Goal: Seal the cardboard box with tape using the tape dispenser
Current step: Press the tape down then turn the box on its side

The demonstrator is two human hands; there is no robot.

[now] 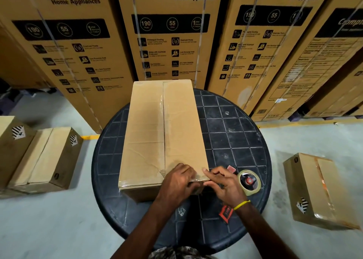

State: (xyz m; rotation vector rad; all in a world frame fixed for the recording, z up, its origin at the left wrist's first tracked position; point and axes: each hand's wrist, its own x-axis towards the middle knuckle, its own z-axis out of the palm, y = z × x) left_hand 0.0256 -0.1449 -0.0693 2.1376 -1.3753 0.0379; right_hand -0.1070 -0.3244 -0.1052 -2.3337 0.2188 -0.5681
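Note:
A long brown cardboard box (157,133) lies lengthwise on a round dark table (235,133), its top flaps shut with clear tape along the centre seam. My left hand (177,182) rests on the box's near right edge with its fingers curled over clear tape there. My right hand (222,184) is beside it at the near right corner, thumb and fingers pinching the tape at the edge. The tape dispenser (249,181), red and black with a roll of clear tape, lies on the table just right of my right hand; neither hand holds it.
Tall printed cartons (169,32) stand in a row behind the table. Smaller taped boxes lie on the floor at the left (45,158) and at the right (318,190). A yellow floor line (88,136) runs along the tall cartons.

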